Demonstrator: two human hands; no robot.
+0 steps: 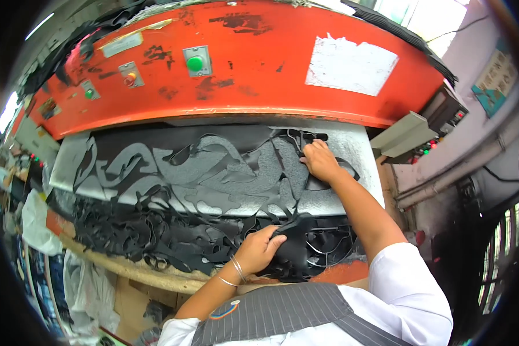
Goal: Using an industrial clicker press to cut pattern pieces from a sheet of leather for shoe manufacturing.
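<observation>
While the left hand (258,251) grips black sheet (294,249) at the worktop's (354,144) front edge, the right hand (319,160) has fingers curled beside a metal loop (299,137) at back right; can't tell if gripped. Cut-up sheeting (225,167) lies leftward, red press (254,81) behind.

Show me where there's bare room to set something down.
Most room: right end of the pale board, between the right hand and the grey box. A slimmer patch borders the left edge of the black sheet. Crowded: the middle, under that sheet; black scraps are heaped in front.
</observation>
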